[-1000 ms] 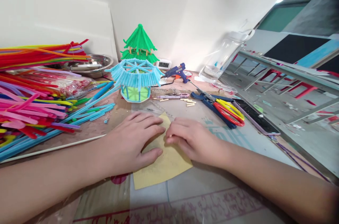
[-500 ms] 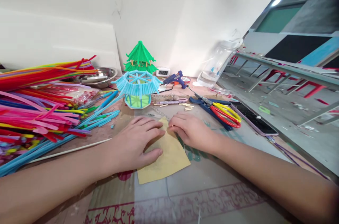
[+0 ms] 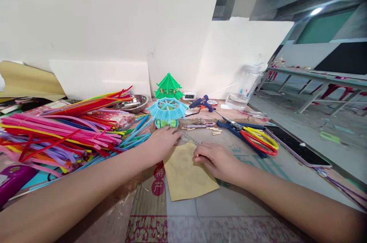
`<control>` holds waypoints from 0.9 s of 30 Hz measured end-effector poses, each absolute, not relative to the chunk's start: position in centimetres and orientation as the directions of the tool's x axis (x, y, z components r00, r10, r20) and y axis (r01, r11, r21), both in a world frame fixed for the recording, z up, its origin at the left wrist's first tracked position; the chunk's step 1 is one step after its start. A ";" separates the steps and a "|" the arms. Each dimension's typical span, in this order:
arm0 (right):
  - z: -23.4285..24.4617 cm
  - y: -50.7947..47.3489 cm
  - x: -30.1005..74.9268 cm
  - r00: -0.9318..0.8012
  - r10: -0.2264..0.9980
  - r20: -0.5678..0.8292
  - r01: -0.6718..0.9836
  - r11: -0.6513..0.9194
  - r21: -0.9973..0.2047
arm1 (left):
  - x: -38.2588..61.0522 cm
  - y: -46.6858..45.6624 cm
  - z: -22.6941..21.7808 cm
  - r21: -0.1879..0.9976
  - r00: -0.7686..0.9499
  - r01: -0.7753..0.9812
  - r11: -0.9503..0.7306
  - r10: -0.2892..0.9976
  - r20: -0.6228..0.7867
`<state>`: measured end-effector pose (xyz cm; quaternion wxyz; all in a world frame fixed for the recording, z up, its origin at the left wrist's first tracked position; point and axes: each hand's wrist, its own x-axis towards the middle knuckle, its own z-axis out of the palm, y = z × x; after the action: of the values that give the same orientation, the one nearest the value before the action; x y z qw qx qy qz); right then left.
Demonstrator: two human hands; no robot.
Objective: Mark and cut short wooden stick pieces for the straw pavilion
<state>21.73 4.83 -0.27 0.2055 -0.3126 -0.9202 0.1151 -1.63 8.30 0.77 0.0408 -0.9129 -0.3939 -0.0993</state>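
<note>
My left hand (image 3: 164, 143) lies palm down with its fingers stretched forward. Its fingertips are at the foot of the blue pipe-cleaner pavilion (image 3: 168, 111); whether they touch it I cannot tell. Behind that stands a green pipe-cleaner roof (image 3: 169, 88). My right hand (image 3: 219, 160) is closed in a pinch over the right edge of a yellow sheet of sandpaper (image 3: 187, 178). A tiny pale end, like that of a short wooden stick (image 3: 197, 155), shows between its thumb and forefinger. Several similar short sticks (image 3: 216, 132) lie beyond that hand.
Bundles of coloured pipe cleaners (image 3: 65, 136) fill the left side, with a metal bowl (image 3: 133, 103) behind. A blue glue gun (image 3: 203, 103), small clock (image 3: 189, 96) and water jug (image 3: 243, 86) stand at the back. Scissors (image 3: 259, 141) and a phone (image 3: 298, 145) lie right.
My left hand has moved off the sandpaper, forward and left to the pavilion. My right hand stays pinched over the sheet. The view has tilted up and shifted left.
</note>
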 end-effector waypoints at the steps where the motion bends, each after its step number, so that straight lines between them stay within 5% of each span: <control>1: -0.2 4.8 21.7 -0.718 0.626 0.305 0.532 0.776 -0.339 | -1.5 8.7 0.7 -0.020 0.658 0.742 -0.670 0.724 0.205; 13: -0.5 4.9 22.0 -0.705 0.653 0.278 0.554 0.751 -0.359 | 0.2 8.6 1.8 -0.311 0.694 0.693 -0.650 0.719 0.042; 21: -0.5 5.0 22.1 -0.705 0.651 0.282 0.548 0.752 -0.366 | -2.1 2.7 9.1 -0.383 0.555 0.811 -0.443 0.789 0.262; 24: -0.3 4.9 22.0 -0.705 0.654 0.276 0.557 0.751 -0.354 | -6.3 3.6 12.5 -0.338 0.332 0.923 -0.184 0.825 0.457; 27: -0.1 4.7 21.8 -0.703 0.658 0.272 0.563 0.747 -0.352 | -10.1 7.8 13.1 -0.285 0.183 0.957 -0.055 0.876 0.446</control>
<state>21.83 4.71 -0.08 0.1932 -0.3338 -0.9145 0.1220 -10.11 7.82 13.13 0.2643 -0.7221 -0.6347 -0.0765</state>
